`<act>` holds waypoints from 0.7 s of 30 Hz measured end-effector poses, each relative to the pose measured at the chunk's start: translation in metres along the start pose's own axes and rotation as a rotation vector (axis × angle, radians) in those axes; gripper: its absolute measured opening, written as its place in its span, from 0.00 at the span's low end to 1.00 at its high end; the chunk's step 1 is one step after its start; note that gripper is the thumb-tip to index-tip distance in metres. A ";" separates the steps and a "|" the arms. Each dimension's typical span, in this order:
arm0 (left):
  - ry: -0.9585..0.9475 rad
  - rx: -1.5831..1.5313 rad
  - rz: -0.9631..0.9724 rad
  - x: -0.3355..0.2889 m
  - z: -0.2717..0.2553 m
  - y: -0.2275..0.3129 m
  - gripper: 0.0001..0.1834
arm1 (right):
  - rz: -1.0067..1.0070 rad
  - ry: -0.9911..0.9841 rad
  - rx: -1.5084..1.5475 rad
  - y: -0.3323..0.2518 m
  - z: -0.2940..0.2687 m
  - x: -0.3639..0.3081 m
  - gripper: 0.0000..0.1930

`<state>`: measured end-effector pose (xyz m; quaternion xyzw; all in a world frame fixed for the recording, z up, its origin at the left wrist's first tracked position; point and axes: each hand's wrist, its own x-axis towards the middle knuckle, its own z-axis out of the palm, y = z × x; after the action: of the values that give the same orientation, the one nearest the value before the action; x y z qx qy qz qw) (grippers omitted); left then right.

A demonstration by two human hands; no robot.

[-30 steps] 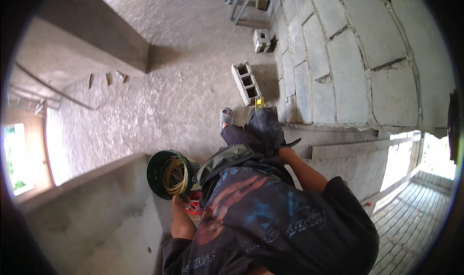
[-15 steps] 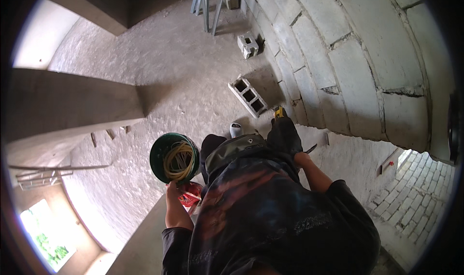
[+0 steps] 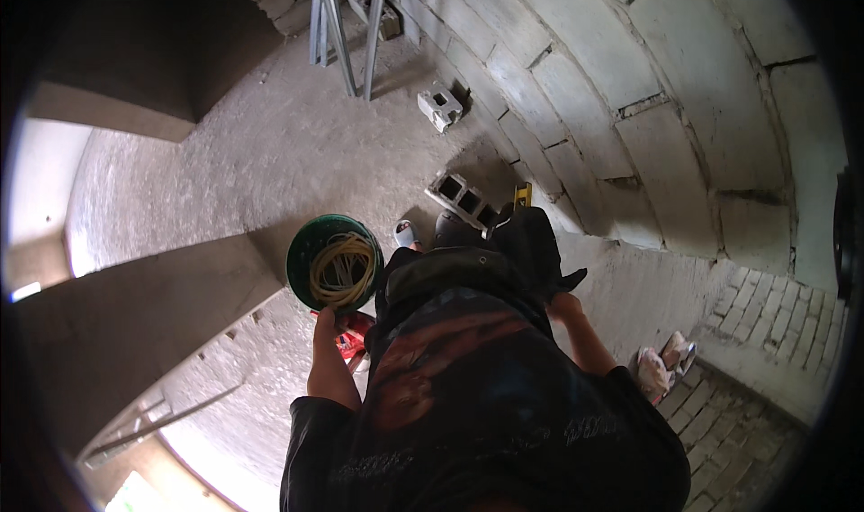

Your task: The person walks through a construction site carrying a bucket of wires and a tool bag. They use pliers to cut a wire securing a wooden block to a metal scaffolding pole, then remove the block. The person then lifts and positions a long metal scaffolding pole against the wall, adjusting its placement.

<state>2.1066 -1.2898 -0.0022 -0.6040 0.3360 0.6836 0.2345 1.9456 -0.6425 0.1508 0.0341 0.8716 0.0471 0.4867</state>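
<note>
At the near rim of a dark green bucket [image 3: 301, 242], my left hand [image 3: 326, 319] is closed, its fingers partly hidden. Coiled pale yellow hose or cable [image 3: 344, 269] lies inside the bucket. Something red and white [image 3: 351, 343] hangs beside this hand, partly covered; its kind is unclear. On the other side my right hand [image 3: 565, 308] is closed at a black, bag-like thing [image 3: 526, 247] beside my leg. A yellow tool [image 3: 522, 194], perhaps a level, sticks up past its far end. Its lower part is hidden.
Just ahead of my feet a hollow concrete block [image 3: 461, 197] lies on the floor, with another block [image 3: 439, 107] farther off. Metal legs [image 3: 346, 44] stand at the back. A block wall [image 3: 612, 134] runs along the right; a concrete column [image 3: 171, 305] is at left.
I have moved forward, and the hollow block is now closer to my legs. The bucket and the black thing have come along in my hands. White sacks now show at right.
</note>
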 end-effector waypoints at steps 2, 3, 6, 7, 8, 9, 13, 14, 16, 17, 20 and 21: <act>0.015 0.031 -0.013 0.011 0.003 0.037 0.14 | 0.012 -0.024 0.047 -0.015 0.006 -0.008 0.20; 0.011 0.041 -0.006 0.017 0.014 0.060 0.14 | 0.031 -0.031 0.092 -0.022 0.005 -0.005 0.20; 0.031 0.140 0.021 0.020 0.024 0.097 0.12 | -0.028 0.012 0.154 -0.044 0.014 -0.008 0.19; 0.022 0.172 0.031 0.022 0.021 0.108 0.12 | -0.067 0.026 0.168 -0.051 0.027 -0.014 0.19; 0.025 0.194 0.018 0.022 0.026 0.116 0.13 | -0.085 0.037 0.174 -0.046 0.056 -0.001 0.19; 0.037 0.230 0.016 0.025 0.031 0.131 0.13 | -0.053 0.021 0.228 -0.052 0.063 0.002 0.19; 0.081 0.232 -0.084 0.032 0.044 0.170 0.15 | -0.006 -0.025 0.286 -0.071 0.090 -0.001 0.17; 0.046 0.266 -0.098 0.029 0.046 0.171 0.15 | -0.012 -0.035 0.270 -0.069 0.097 -0.005 0.16; 0.104 0.342 -0.096 0.025 0.063 0.185 0.15 | 0.030 -0.021 0.262 -0.081 0.079 -0.004 0.13; 0.134 0.379 -0.094 0.021 0.068 0.191 0.16 | -0.018 -0.016 0.244 -0.087 0.073 0.005 0.12; 0.179 0.434 -0.099 0.016 0.079 0.203 0.13 | -0.094 -0.047 0.210 -0.091 0.046 0.023 0.11; 0.139 0.435 -0.117 0.015 0.076 0.203 0.13 | -0.108 -0.053 0.207 -0.089 0.045 0.027 0.12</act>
<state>1.9063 -1.3692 0.0226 -0.6034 0.4553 0.5369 0.3747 1.9683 -0.7261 0.0946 0.0383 0.8591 -0.0704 0.5054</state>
